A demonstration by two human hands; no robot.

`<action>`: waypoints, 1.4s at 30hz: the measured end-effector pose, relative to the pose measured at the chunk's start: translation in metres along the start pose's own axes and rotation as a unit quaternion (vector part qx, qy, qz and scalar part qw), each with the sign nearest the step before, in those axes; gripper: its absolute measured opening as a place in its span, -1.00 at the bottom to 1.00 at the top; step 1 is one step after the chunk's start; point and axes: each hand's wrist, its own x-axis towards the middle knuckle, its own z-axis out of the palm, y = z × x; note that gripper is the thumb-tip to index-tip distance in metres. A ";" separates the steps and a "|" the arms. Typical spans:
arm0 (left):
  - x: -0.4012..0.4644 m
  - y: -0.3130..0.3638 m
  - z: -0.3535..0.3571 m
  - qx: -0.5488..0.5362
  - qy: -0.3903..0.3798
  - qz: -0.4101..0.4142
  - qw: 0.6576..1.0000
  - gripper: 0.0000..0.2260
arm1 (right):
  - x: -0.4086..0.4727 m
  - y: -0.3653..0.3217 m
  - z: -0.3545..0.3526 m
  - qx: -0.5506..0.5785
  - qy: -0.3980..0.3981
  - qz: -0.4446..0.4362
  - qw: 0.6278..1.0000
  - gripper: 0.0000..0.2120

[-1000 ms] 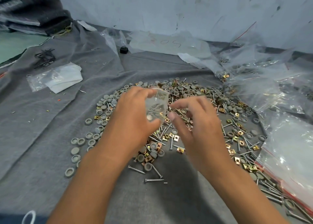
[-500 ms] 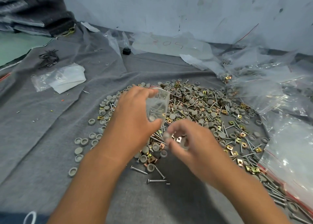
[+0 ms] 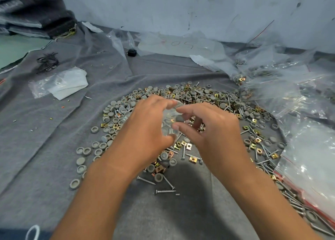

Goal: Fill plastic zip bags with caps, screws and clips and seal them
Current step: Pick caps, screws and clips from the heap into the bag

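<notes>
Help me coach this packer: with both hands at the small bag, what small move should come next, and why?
Probably let the grey cap drop fully into the small zip bag. The left hand grips the bag upright above the pile of caps, screws and clips, and the right hand has its fingertips at the bag's mouth with the cap there.

Grey cloth (image 3: pixel 45 131), creased, covered the floor up to the wall. A wide ring of grey caps (image 3: pixel 108 120), screws (image 3: pixel 165 191) and brass clips (image 3: pixel 192 159) lay mixed at its middle. Far left: a small bundle of black ties (image 3: pixel 47 62), near it a flat clear bag (image 3: pixel 59 83) with white paper. A small black block (image 3: pixel 131 52) sat by crumpled plastic sheet (image 3: pixel 181 45). Filled zip bags (image 3: pixel 282 84) were heaped along the right side.
</notes>
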 end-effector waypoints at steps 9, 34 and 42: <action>0.001 0.002 -0.003 -0.034 0.058 -0.039 0.997 -0.36 | -0.009 0.007 0.002 0.094 -0.027 0.097 0.990 -0.92; 0.001 -0.002 -0.006 -0.033 0.092 -0.059 0.993 -0.37 | -0.019 0.006 0.008 0.076 -0.206 0.146 0.965 -0.75; -0.002 0.004 -0.004 0.009 0.037 -0.021 0.999 -0.33 | -0.004 -0.004 -0.007 0.139 0.077 0.021 0.987 -0.88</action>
